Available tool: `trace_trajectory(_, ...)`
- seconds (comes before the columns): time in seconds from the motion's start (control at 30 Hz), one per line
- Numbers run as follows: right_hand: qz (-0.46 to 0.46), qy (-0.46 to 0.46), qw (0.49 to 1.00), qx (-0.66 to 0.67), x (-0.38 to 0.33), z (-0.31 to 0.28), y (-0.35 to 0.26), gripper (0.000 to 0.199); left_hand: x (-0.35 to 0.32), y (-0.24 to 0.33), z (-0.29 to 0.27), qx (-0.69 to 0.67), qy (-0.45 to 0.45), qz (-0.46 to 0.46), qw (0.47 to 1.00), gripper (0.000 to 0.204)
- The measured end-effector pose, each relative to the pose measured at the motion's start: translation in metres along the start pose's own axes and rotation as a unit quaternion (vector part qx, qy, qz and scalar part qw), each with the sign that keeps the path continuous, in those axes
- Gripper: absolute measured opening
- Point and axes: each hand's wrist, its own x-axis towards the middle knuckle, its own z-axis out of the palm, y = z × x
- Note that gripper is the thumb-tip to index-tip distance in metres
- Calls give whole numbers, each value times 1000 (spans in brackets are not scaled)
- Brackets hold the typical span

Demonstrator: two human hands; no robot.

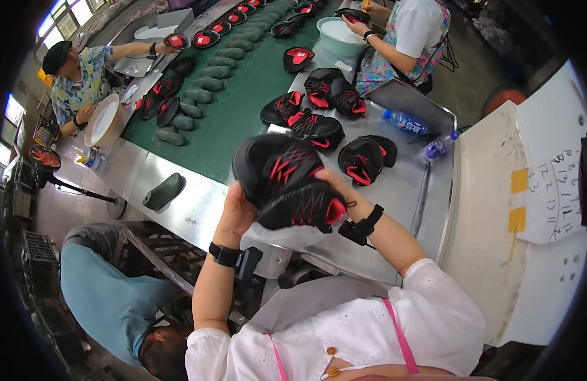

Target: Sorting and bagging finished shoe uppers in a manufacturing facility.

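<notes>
A pair of black sneakers with red laces and linings is held up in front of me, above the near end of the metal table [198, 219]. My left hand [237, 213] is closed on the left side of the pair, next to the upper sneaker [258, 162]. My right hand [336, 184] grips the right side, by the red-lined heel of the lower sneaker [296, 206]. Some fingers are hidden behind the shoes. Clear plastic film [287, 238] shows beneath them. Just beyond lie several more black-and-red sneakers [363, 159].
Green shoe lasts [207, 83] line the green belt [242, 120]; another last [164, 192] lies on the metal edge. Bottles [437, 147] stand and lie right, beside a white panel [496, 209]. Co-workers [84, 79] sit at both sides; one person [109, 286] bends down at left.
</notes>
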Motion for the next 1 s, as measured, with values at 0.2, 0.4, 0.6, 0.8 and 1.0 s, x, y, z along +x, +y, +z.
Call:
trace_trajectory(0.2, -11, 33, 997, 62, -10, 15, -17, 57, 10, 9, 4, 226, 90, 104, 964, 38)
trace_trajectory(0.4, -92, -107, 948, 284, -3, -25, -5, 52, 40, -2, 9, 251, 110, 9, 962, 41)
trace_trajectory(0.6, -223, 209, 922, 236, -23, -84, -37, 44, 90, -8, -4, 243, 16, 0, 970, 48)
trace_trajectory(0.8, -262, 746, 612, 1, -144, -263, -45, 19, 69, -27, -131, 737, -70, -168, 651, 53)
trace_trajectory(1.0, -325, 411, 790, -319, -13, -33, -26, 14, 27, -72, -146, 840, 227, -112, 481, 87)
